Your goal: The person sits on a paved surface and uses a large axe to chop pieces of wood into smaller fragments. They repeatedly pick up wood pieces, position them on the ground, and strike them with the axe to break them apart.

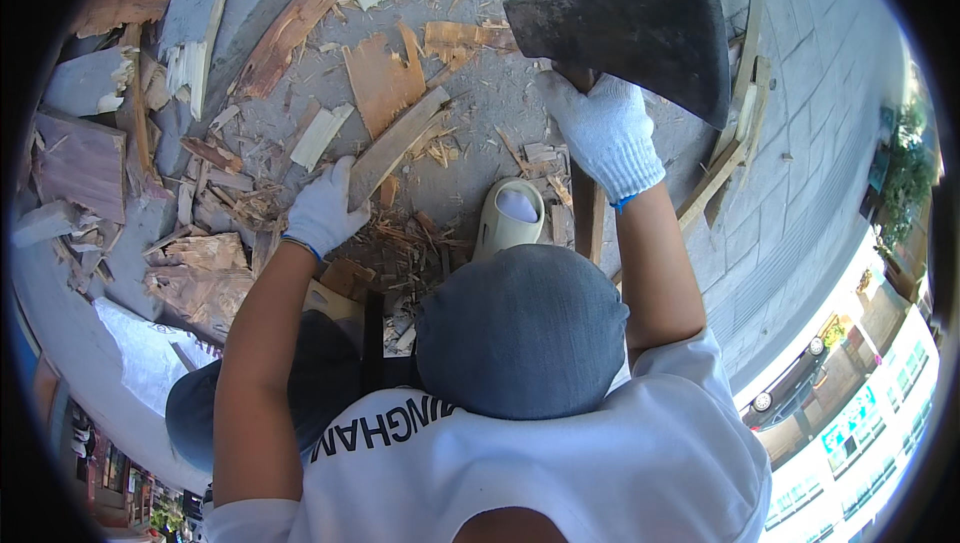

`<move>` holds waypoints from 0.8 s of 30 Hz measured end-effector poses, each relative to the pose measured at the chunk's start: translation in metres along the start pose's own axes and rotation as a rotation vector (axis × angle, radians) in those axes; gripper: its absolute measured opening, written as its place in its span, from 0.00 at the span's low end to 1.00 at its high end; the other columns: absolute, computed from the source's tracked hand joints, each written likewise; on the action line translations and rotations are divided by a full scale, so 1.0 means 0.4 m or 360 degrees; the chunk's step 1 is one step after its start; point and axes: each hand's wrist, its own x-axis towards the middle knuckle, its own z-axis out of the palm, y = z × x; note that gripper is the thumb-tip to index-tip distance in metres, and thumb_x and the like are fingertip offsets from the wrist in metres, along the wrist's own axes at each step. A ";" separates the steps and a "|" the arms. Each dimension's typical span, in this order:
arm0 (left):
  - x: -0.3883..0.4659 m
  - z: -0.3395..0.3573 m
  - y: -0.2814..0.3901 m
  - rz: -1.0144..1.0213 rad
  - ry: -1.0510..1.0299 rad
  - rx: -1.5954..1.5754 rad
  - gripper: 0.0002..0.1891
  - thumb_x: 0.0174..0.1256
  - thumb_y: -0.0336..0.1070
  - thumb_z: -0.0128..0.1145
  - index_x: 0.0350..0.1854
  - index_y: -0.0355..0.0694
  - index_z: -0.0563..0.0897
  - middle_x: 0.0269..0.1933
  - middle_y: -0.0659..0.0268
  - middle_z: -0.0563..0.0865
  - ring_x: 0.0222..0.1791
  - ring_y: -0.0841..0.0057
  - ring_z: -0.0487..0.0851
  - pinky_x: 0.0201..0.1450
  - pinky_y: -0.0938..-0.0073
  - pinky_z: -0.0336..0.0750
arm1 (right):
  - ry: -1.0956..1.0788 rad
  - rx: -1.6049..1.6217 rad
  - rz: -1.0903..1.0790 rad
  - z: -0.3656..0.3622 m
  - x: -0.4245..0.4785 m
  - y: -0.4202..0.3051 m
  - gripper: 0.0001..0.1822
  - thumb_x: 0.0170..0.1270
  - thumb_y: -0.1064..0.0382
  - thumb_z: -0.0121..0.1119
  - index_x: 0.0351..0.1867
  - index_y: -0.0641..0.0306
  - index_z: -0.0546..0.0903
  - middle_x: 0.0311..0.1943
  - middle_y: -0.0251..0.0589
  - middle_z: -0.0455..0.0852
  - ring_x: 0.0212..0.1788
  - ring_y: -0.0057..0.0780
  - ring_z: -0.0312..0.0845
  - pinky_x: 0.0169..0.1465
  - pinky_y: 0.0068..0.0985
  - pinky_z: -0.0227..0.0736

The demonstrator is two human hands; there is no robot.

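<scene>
My right hand (606, 130), in a white knit work glove, grips an axe close beneath its head. The broad dark axe head (634, 40) is raised above the ground, its wide cutting edge to the right. The brown wooden handle (586, 205) runs back below the hand toward my body. My left hand (330, 205), gloved alike, holds the near end of a split wood strip (401, 139) between thumb and fingers. The strip slants away to the right. Beyond it a flat piece of orange-brown wood (384, 82) rests on the ground.
Splintered boards (81, 164) and broken chunks (202, 273) are heaped at the left. Long wood strips (739, 130) lie at the right on the paving (810, 93). My foot in a pale clog (510, 217) stands close to the chips. A car (791, 385) is parked farther off.
</scene>
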 end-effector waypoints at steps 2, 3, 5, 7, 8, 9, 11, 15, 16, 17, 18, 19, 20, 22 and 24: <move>0.008 -0.003 0.001 0.0017 0.0022 0.0007 0.40 0.60 0.47 0.67 0.71 0.36 0.63 0.58 0.42 0.81 0.55 0.44 0.83 0.58 0.52 0.79 | -0.0079 -0.0123 -0.0068 0.069 0.012 0.066 0.17 0.66 0.56 0.63 0.49 0.66 0.85 0.36 0.56 0.89 0.44 0.53 0.87 0.51 0.41 0.80; 0.017 0.000 0.012 0.0040 0.0017 0.0006 0.40 0.60 0.47 0.67 0.71 0.36 0.63 0.58 0.42 0.81 0.55 0.44 0.83 0.58 0.52 0.79 | -0.0257 -0.0199 0.0005 0.148 0.008 0.122 0.18 0.65 0.58 0.59 0.50 0.69 0.85 0.47 0.62 0.88 0.52 0.59 0.85 0.56 0.43 0.79; 0.016 -0.001 0.015 0.0039 0.0022 0.0019 0.41 0.60 0.47 0.67 0.72 0.36 0.63 0.59 0.42 0.80 0.55 0.44 0.83 0.58 0.52 0.79 | -0.0696 -0.0466 0.0419 0.256 0.037 0.203 0.25 0.64 0.51 0.58 0.49 0.73 0.86 0.51 0.67 0.86 0.56 0.59 0.83 0.61 0.43 0.78; 0.025 -0.008 0.017 -0.0005 -0.0011 0.0023 0.41 0.61 0.48 0.67 0.72 0.36 0.62 0.60 0.42 0.80 0.56 0.44 0.83 0.59 0.52 0.79 | -0.0538 -0.0281 0.0410 0.278 0.040 0.245 0.25 0.64 0.50 0.58 0.47 0.74 0.86 0.48 0.69 0.86 0.55 0.60 0.84 0.60 0.44 0.78; 0.021 -0.009 0.019 -0.0021 -0.0044 0.0029 0.41 0.61 0.48 0.67 0.72 0.36 0.62 0.61 0.42 0.80 0.57 0.44 0.82 0.60 0.52 0.79 | -0.0593 -0.0385 0.0322 0.285 0.055 0.275 0.25 0.64 0.50 0.58 0.47 0.74 0.86 0.49 0.69 0.86 0.55 0.60 0.83 0.60 0.45 0.78; 0.016 -0.015 0.020 -0.0026 -0.0053 0.0024 0.42 0.62 0.48 0.67 0.73 0.36 0.61 0.61 0.42 0.79 0.58 0.44 0.82 0.61 0.53 0.78 | -0.0647 -0.0486 0.0234 0.284 0.070 0.268 0.25 0.63 0.51 0.58 0.47 0.75 0.86 0.49 0.70 0.86 0.55 0.60 0.83 0.60 0.45 0.78; 0.007 -0.023 0.030 -0.0028 -0.0069 0.0015 0.42 0.63 0.50 0.67 0.74 0.36 0.60 0.63 0.41 0.79 0.60 0.45 0.81 0.63 0.53 0.77 | -0.0539 -0.0287 0.0314 0.282 0.053 0.258 0.26 0.63 0.49 0.59 0.47 0.74 0.87 0.49 0.69 0.86 0.56 0.60 0.83 0.60 0.45 0.78; 0.030 -0.042 0.049 -0.0276 -0.0081 -0.0147 0.43 0.64 0.61 0.63 0.72 0.34 0.68 0.67 0.42 0.77 0.64 0.46 0.79 0.67 0.54 0.73 | -0.0505 -0.0353 0.0095 0.299 0.067 0.362 0.27 0.62 0.48 0.60 0.48 0.75 0.86 0.48 0.68 0.86 0.55 0.61 0.83 0.60 0.46 0.78; 0.033 -0.071 0.090 -0.0458 -0.0107 -0.0185 0.39 0.62 0.64 0.64 0.63 0.34 0.78 0.63 0.46 0.80 0.63 0.48 0.79 0.66 0.54 0.72 | -0.0482 -0.0315 0.0266 0.267 0.052 0.317 0.28 0.63 0.48 0.59 0.50 0.75 0.85 0.49 0.68 0.86 0.55 0.61 0.83 0.60 0.46 0.77; 0.037 -0.089 0.123 -0.0409 -0.0077 -0.0014 0.37 0.60 0.65 0.65 0.59 0.35 0.79 0.60 0.48 0.81 0.62 0.49 0.79 0.65 0.54 0.72 | -0.0440 -0.0281 0.0444 0.222 0.035 0.268 0.29 0.64 0.47 0.59 0.52 0.75 0.84 0.50 0.68 0.86 0.55 0.60 0.83 0.60 0.46 0.77; 0.037 -0.103 0.154 -0.0358 -0.0057 0.0159 0.36 0.59 0.65 0.66 0.56 0.35 0.80 0.58 0.50 0.81 0.61 0.50 0.79 0.64 0.54 0.72 | -0.0377 -0.0293 0.0433 0.203 0.018 0.275 0.28 0.65 0.48 0.59 0.53 0.73 0.83 0.49 0.68 0.86 0.54 0.60 0.83 0.59 0.47 0.78; 0.028 -0.104 0.172 -0.0322 -0.0046 0.0330 0.35 0.57 0.65 0.68 0.53 0.36 0.82 0.55 0.51 0.82 0.60 0.52 0.79 0.63 0.54 0.72 | -0.0331 -0.0302 0.0419 0.190 -0.001 0.293 0.27 0.66 0.48 0.58 0.54 0.71 0.83 0.48 0.67 0.87 0.53 0.60 0.84 0.58 0.47 0.78; 0.023 -0.090 0.182 -0.0256 0.0090 0.0437 0.33 0.52 0.66 0.71 0.46 0.39 0.83 0.48 0.56 0.82 0.57 0.57 0.77 0.59 0.55 0.72 | -0.0224 -0.0265 0.0395 0.189 -0.021 0.312 0.25 0.67 0.49 0.58 0.55 0.69 0.82 0.46 0.65 0.87 0.52 0.60 0.84 0.57 0.47 0.78; 0.024 -0.091 0.224 -0.0177 0.0046 0.0596 0.34 0.49 0.65 0.73 0.47 0.40 0.83 0.49 0.57 0.81 0.58 0.58 0.78 0.58 0.55 0.72 | -0.0141 -0.0331 0.0431 0.190 -0.041 0.369 0.22 0.69 0.51 0.57 0.57 0.64 0.79 0.44 0.62 0.88 0.49 0.60 0.84 0.53 0.48 0.79; 0.018 -0.079 0.257 -0.0191 0.0026 0.0656 0.36 0.48 0.64 0.75 0.50 0.40 0.82 0.50 0.59 0.80 0.58 0.59 0.77 0.58 0.54 0.72 | -0.0106 -0.0304 0.0358 0.191 -0.051 0.391 0.22 0.69 0.51 0.56 0.56 0.64 0.78 0.44 0.62 0.88 0.49 0.59 0.85 0.53 0.48 0.80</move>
